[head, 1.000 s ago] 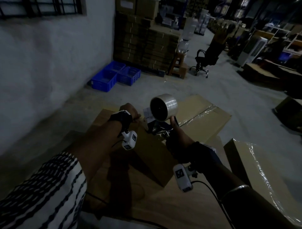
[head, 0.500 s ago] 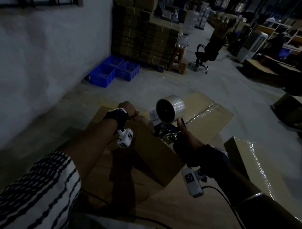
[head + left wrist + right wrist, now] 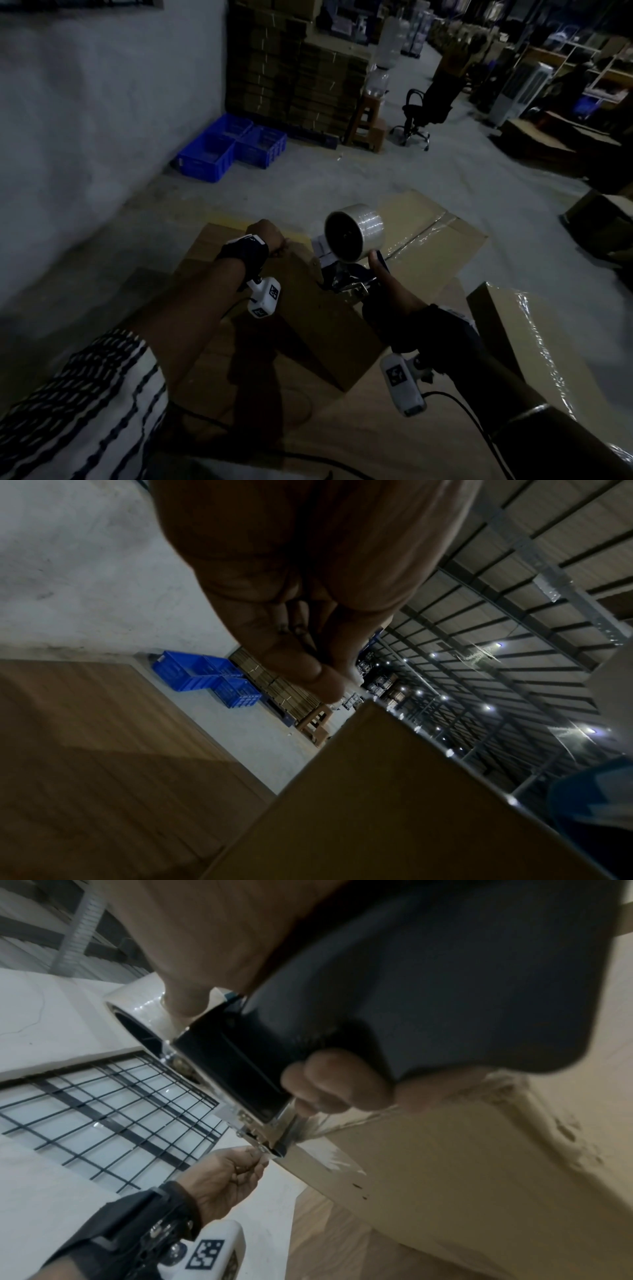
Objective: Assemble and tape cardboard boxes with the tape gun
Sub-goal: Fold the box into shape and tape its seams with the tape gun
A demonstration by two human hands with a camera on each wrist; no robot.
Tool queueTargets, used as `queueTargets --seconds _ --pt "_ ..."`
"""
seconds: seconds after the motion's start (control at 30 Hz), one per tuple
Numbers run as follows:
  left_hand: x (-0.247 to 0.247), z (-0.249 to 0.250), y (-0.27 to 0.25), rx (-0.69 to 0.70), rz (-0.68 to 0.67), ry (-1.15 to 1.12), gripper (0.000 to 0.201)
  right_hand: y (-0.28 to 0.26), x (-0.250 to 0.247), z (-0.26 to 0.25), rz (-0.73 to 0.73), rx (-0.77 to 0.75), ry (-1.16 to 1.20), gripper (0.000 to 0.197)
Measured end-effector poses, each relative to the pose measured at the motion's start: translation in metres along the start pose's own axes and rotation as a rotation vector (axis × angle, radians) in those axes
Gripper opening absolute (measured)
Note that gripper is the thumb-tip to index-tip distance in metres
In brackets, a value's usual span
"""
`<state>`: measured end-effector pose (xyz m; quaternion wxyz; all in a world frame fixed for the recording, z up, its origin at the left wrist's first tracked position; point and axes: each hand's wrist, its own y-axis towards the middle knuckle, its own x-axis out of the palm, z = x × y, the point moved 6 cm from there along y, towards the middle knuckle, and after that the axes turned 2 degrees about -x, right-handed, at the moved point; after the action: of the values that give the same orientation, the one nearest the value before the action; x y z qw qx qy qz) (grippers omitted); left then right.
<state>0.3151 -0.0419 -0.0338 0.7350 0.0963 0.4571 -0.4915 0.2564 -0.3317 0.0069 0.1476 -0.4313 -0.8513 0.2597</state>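
1. The stack of flattened cartons [image 3: 301, 65] stands against the far wall, well apart from the work; whether it is strapped I cannot tell.
2. The cardboard box [image 3: 308, 308] being assembled sits in front of the person, raised on flat cardboard sheets [image 3: 239, 411] that lie on the floor; its inside is hidden from all views. A finished box [image 3: 428, 236] with a glossy tape seam lies just beyond it, and a film-wrapped box [image 3: 548, 363] sits to the right.
3. Two blue crates [image 3: 233, 147] rest on the floor by the wall; nothing is visible in them.
4. The tape gun [image 3: 346, 260], with its clear roll on top, has shifted a little to the right along the box's upper edge compared with a second ago, its mouth now touching the corner. That suggests a strip is being started or finished at this edge.
5. The right hand [image 3: 390, 291] is wrapped round the gun's dark handle, thumb lying up toward the roll.
6. The left hand [image 3: 267, 236] stays curled near the far edge, fingertips pinching what looks like the loose tape end just beside the gun's mouth in the right wrist view.
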Motion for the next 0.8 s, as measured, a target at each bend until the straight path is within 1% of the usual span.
queueTargets --seconds 0.03,0.07,0.13,0.17,0.27,0.33,0.4,0.5,0.53,0.6,0.7,0.73,0.8 --pt "0.001 -0.001 0.002 -0.004 0.0 -0.004 0.045 0.0 0.0 0.0 0.01 0.004 0.001 0.084" --pt "0.003 -0.002 0.003 0.003 -0.009 -0.014 0.042 -0.001 0.001 0.0 0.009 0.008 -0.004 0.085" --pt "0.005 -0.002 0.003 0.016 -0.04 -0.081 0.026 -0.003 0.002 -0.002 -0.007 0.014 -0.006 0.077" --pt "0.006 -0.003 0.002 0.011 -0.05 -0.099 0.021 -0.004 0.003 -0.003 -0.018 0.019 -0.003 0.074" --pt "0.014 -0.005 -0.001 -0.015 -0.057 -0.051 0.036 -0.004 0.006 -0.003 -0.041 0.012 0.006 0.076" --pt "0.019 -0.004 -0.003 -0.035 -0.078 -0.106 0.031 -0.005 0.006 -0.004 -0.029 -0.001 0.043 0.074" --pt "0.022 -0.008 0.002 -0.043 -0.066 -0.165 0.03 -0.007 0.008 -0.006 -0.037 -0.023 0.051 0.07" --pt "0.027 -0.008 0.0 0.013 -0.124 -0.284 0.014 -0.009 0.01 -0.008 -0.049 -0.047 0.033 0.065" --pt "0.029 -0.007 -0.005 0.026 -0.154 -0.318 0.014 -0.009 0.01 -0.008 -0.045 -0.044 0.039 0.064" --pt "0.03 -0.009 -0.004 0.032 -0.148 -0.315 0.024 -0.009 0.009 -0.007 -0.047 -0.036 0.031 0.065" --pt "0.016 0.001 -0.004 0.087 -0.013 -0.155 0.027 -0.006 0.008 -0.005 -0.05 -0.024 -0.003 0.069" --pt "0.009 0.006 -0.005 0.108 0.037 -0.102 0.034 -0.005 0.008 -0.005 -0.054 -0.032 0.005 0.071" --pt "0.004 0.016 -0.01 0.136 0.052 -0.051 0.048 -0.004 0.009 -0.006 -0.06 -0.053 0.027 0.071"
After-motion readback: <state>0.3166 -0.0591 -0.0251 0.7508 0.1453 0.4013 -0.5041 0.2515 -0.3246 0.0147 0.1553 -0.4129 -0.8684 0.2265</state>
